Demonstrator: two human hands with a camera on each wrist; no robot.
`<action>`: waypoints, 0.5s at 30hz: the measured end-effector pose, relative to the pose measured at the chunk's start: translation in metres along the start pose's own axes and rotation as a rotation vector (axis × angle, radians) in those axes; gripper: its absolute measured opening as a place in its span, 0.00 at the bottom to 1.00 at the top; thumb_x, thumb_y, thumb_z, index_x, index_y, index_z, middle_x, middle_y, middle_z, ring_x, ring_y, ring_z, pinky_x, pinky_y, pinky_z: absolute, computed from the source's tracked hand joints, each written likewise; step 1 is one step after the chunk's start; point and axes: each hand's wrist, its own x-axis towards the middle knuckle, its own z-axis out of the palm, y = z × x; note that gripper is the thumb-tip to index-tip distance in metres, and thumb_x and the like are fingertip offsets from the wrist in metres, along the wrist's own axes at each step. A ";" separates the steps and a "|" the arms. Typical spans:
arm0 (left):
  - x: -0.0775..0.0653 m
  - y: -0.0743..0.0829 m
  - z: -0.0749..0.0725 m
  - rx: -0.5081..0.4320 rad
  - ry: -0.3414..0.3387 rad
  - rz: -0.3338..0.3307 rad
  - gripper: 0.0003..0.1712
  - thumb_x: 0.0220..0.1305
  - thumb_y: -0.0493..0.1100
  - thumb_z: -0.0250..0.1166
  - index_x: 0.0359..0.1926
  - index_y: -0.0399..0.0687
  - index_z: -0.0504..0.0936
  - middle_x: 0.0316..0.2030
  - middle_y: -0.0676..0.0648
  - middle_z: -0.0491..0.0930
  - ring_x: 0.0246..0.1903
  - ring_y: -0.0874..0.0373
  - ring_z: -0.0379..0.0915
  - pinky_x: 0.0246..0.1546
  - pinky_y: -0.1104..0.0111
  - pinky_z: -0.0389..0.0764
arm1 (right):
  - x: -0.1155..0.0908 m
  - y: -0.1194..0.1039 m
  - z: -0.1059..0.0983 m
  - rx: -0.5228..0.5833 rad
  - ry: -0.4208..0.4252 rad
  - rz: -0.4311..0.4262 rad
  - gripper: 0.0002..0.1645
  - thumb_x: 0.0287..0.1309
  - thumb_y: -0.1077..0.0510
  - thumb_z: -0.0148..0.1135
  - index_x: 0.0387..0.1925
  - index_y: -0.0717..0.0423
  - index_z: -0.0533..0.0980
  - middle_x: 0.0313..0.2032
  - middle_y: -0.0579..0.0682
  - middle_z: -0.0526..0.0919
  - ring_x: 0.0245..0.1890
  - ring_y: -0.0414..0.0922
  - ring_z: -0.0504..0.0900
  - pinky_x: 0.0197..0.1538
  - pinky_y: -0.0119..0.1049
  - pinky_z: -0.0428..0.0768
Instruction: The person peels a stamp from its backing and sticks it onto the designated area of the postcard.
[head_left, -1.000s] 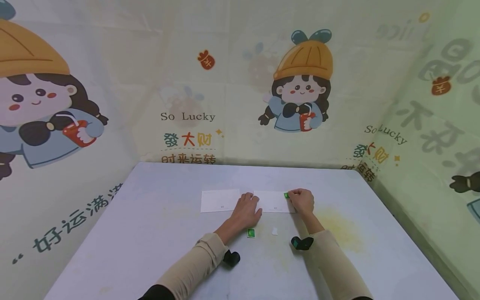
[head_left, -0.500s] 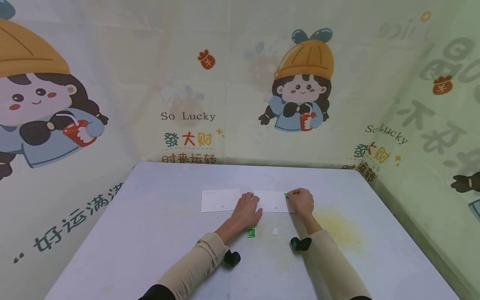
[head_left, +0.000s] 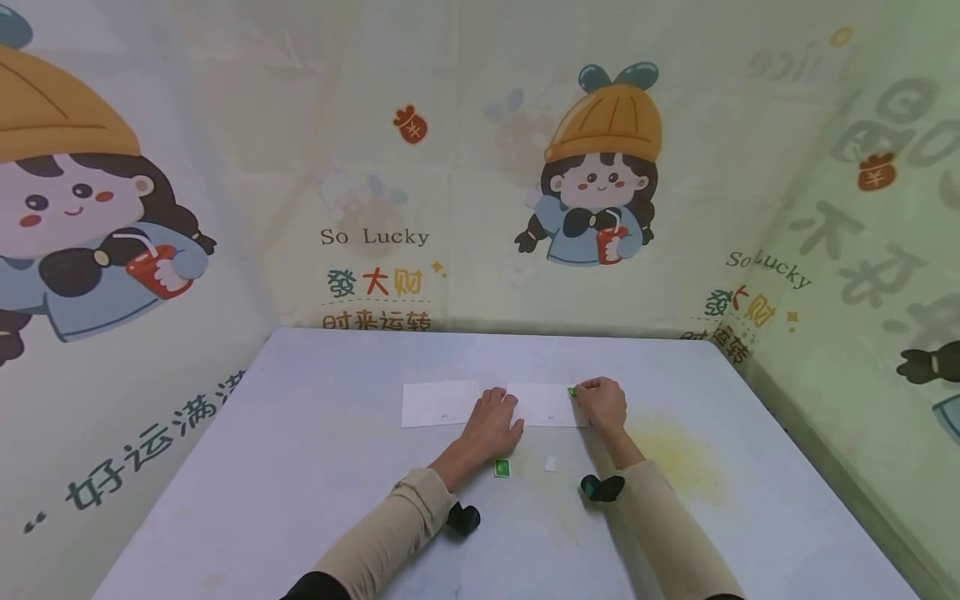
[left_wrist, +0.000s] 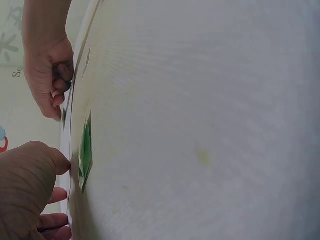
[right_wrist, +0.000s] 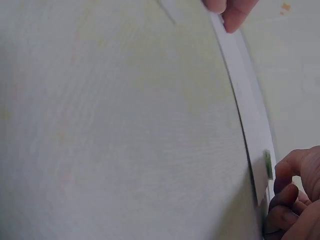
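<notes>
Two white rectangular sheets, possibly envelopes, lie side by side on the table. My left hand (head_left: 492,423) rests with fingers extended on the left end of the right sheet (head_left: 542,406), close to the left sheet (head_left: 438,403). With curled fingers, my right hand (head_left: 604,404) pinches a small green stamp (head_left: 572,391) at the upper right corner of the right sheet. In the right wrist view that stamp (right_wrist: 268,165) meets the sheet by the fingertips; much of it is covered. Another green stamp (head_left: 502,468) with a white border lies below my left hand.
A small white scrap of paper (head_left: 550,464) lies on the white table (head_left: 262,500), right of the loose stamp. Black wrist-camera mounts (head_left: 463,520) sit at both sleeves. Patterned cloth walls (head_left: 480,192) stand behind and beside the table.
</notes>
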 end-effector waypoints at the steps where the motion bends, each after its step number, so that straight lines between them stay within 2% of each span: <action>1: 0.000 0.000 0.000 0.000 0.000 -0.001 0.27 0.75 0.52 0.58 0.65 0.40 0.75 0.66 0.39 0.70 0.67 0.47 0.65 0.70 0.56 0.67 | 0.001 0.001 0.000 0.018 -0.010 0.003 0.17 0.65 0.56 0.60 0.43 0.67 0.83 0.36 0.61 0.86 0.38 0.56 0.82 0.42 0.48 0.78; 5: -0.001 0.000 0.000 -0.001 0.004 -0.002 0.26 0.75 0.52 0.59 0.65 0.40 0.75 0.66 0.39 0.71 0.66 0.46 0.65 0.70 0.55 0.67 | 0.002 0.003 -0.002 0.079 -0.059 0.021 0.20 0.68 0.54 0.58 0.48 0.68 0.81 0.37 0.60 0.85 0.39 0.54 0.81 0.43 0.43 0.77; 8: -0.001 0.000 -0.001 0.001 0.006 0.000 0.26 0.75 0.51 0.59 0.65 0.39 0.75 0.65 0.39 0.71 0.66 0.46 0.66 0.70 0.55 0.67 | 0.001 0.003 -0.005 0.101 -0.082 0.021 0.22 0.69 0.53 0.56 0.51 0.69 0.80 0.35 0.59 0.86 0.38 0.52 0.81 0.40 0.38 0.77; 12: -0.001 0.000 -0.001 0.002 0.011 0.005 0.26 0.75 0.51 0.59 0.65 0.39 0.76 0.65 0.39 0.71 0.66 0.46 0.66 0.69 0.55 0.68 | -0.001 0.004 -0.009 0.118 -0.080 -0.015 0.20 0.69 0.54 0.56 0.49 0.68 0.80 0.32 0.58 0.86 0.32 0.49 0.81 0.32 0.33 0.74; 15: -0.001 0.000 0.000 -0.002 0.013 0.009 0.26 0.75 0.51 0.59 0.65 0.39 0.76 0.65 0.39 0.72 0.66 0.46 0.66 0.69 0.55 0.68 | -0.005 0.004 -0.011 0.108 -0.068 -0.057 0.19 0.68 0.55 0.57 0.48 0.68 0.81 0.34 0.59 0.85 0.32 0.49 0.80 0.31 0.33 0.73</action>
